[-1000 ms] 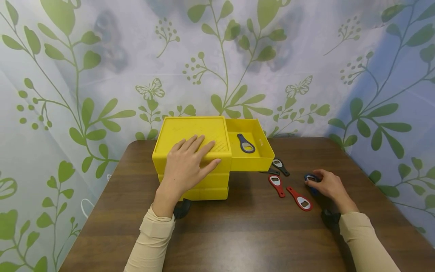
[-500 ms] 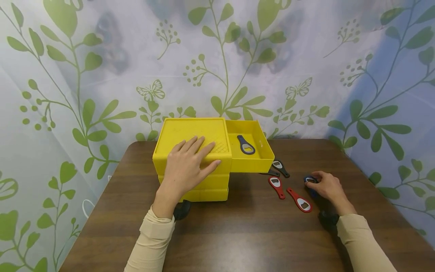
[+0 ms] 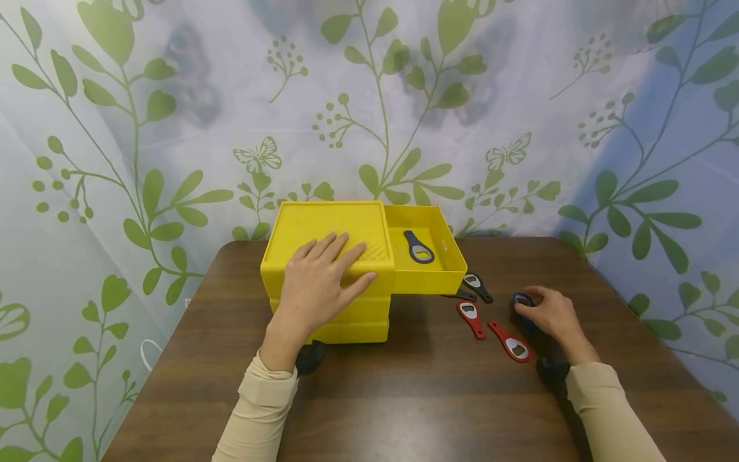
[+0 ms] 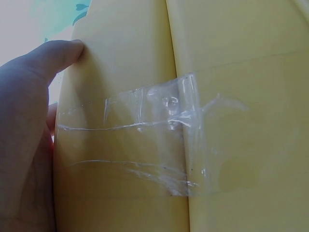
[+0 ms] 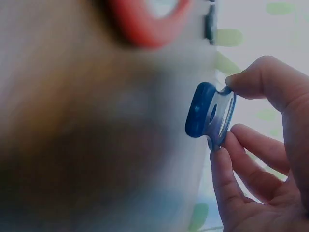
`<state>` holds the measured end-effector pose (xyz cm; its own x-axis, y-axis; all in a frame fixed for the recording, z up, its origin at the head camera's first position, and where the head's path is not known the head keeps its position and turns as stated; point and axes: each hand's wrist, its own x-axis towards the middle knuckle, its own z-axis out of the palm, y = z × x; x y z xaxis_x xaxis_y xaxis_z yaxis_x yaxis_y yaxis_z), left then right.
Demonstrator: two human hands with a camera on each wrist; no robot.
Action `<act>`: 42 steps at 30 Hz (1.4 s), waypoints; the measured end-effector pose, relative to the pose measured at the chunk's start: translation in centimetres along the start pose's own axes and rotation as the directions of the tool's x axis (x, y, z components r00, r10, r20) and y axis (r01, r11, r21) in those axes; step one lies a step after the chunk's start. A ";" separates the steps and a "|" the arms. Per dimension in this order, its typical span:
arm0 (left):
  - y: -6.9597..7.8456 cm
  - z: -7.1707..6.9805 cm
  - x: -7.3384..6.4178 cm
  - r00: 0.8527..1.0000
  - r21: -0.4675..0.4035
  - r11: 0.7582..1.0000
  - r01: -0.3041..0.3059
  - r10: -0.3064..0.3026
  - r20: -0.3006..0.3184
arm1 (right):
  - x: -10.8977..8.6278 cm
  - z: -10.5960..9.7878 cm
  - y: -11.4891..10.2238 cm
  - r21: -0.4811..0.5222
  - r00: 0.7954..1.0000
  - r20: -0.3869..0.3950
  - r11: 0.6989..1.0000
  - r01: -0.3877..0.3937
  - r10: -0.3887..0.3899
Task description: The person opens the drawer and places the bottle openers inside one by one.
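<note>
My left hand (image 3: pixel 314 279) rests on top of a yellow drawer unit (image 3: pixel 329 221), fingers spread. In the left wrist view its thumb (image 4: pixel 63 50) lies against the yellow front, near clear tape (image 4: pixel 145 130). At the right, my right hand (image 3: pixel 554 314) pinches a blue bottle opener (image 3: pixel 523 299) between thumb and fingertips. The right wrist view shows this blue opener (image 5: pixel 198 113) edge-on, against a blurred table. The unit's top drawer (image 3: pixel 427 282) is pulled out to the right. A dark blue bottle opener (image 3: pixel 411 240) lies in it.
Two red bottle openers, one (image 3: pixel 478 328) nearer the drawer and another (image 3: pixel 500 330) nearer my right hand, lie on the brown table (image 3: pixel 404 404). Black openers (image 3: pixel 484 293) lie by the drawer, one partly hidden beneath it. A leaf-patterned curtain (image 3: pixel 369 96) hangs behind.
My right hand has shifted slightly left, with the blue bottle opener between its fingers. The left hand stays on the drawer unit.
</note>
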<state>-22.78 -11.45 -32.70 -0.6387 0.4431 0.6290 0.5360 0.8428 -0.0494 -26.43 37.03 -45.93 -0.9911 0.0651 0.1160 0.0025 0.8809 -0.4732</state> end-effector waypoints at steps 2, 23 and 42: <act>0.0 0.0 0.0 1.000 -0.002 1.000 0.002 -0.002 0.003 | 0.1 -0.1 -0.4 0.016 1.000 -0.015 1.000 0.006 -0.006; 0.0 0.1 -0.2 1.000 0.000 1.000 0.006 -0.006 0.006 | 0.8 -2.2 -6.5 0.114 0.976 -0.203 0.988 0.106 -0.081; 0.0 0.1 -0.1 1.000 0.008 1.000 0.001 -0.001 0.009 | 0.9 -5.2 -13.2 0.153 0.917 -0.345 0.952 0.266 -0.201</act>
<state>-22.76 -11.44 -32.81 -0.6443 0.4446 0.6222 0.5309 0.8457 -0.0545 -26.65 27.93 -35.09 -0.8634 0.0438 0.5027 -0.2821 0.7842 -0.5527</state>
